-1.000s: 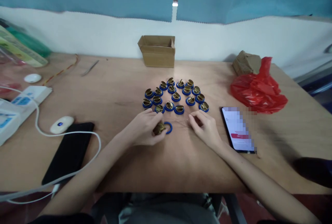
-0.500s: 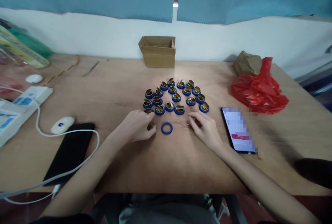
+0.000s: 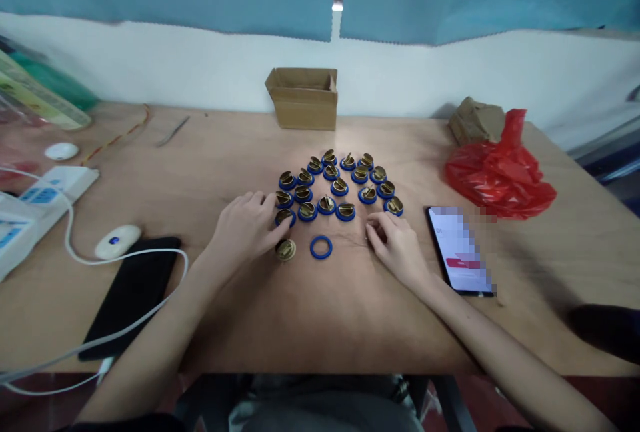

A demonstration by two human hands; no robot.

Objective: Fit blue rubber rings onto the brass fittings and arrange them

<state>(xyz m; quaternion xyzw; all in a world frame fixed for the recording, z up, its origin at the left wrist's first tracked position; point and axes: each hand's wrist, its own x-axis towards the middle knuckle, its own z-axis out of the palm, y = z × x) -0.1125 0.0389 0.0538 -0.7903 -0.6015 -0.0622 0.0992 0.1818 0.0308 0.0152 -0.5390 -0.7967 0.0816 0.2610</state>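
Observation:
Several blue-rimmed discs with brass-coloured clips [image 3: 327, 205] stand in a cluster on the table [image 3: 240, 325]. My left hand [image 3: 245, 227] is at the cluster's left edge, thumb and fingers apart around the nearest left blue-rimmed disc [image 3: 284, 219]; whether it touches it is unclear. Just below the thumb lies a brass piece without a blue rim [image 3: 285, 250]. A loose blue ring [image 3: 321, 247] lies to the right of that piece. My right hand [image 3: 393, 239] rests right of the ring with fingers curled and pressed together; what they hold, if anything, is too small to make out.
An open cardboard box [image 3: 306, 109] stands by the wall. At the right are a lit phone [image 3: 457, 245] and a red plastic bag [image 3: 500, 179]. A black phone [image 3: 133, 292], a white cable and a power strip [image 3: 45, 202] lie at the left.
My left hand has moved up and left, off the brass piece, which now shows fully. My right hand has barely moved, its fingers curled in slightly more.

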